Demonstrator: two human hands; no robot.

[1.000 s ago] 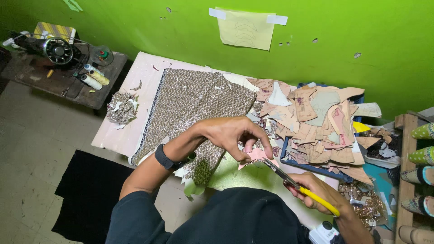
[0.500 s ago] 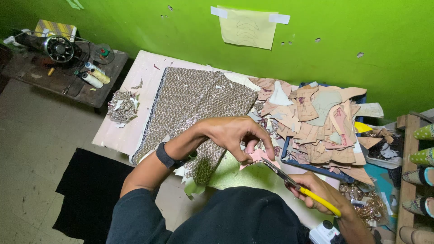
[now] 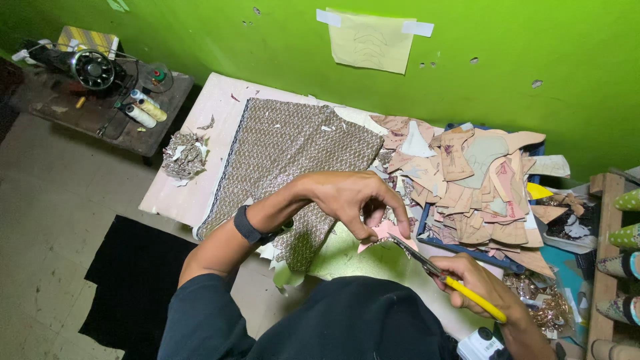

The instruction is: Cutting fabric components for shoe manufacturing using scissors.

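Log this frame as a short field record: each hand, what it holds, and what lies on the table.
left hand: pinches a small pink piece
right hand: holds yellow-handled scissors, blades at the pink piece
table: patterned grey fabric, heap of tan cut pieces, scrap pile
wall: green, taped paper sheet

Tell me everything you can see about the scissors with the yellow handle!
The scissors have dark metal blades and a bright yellow handle. The right hand grips the handle near the bottom right, blades pointing up and left. Their tips bite into a small pink piece, pinched by the left hand. They are held in the air above a light green sheet.
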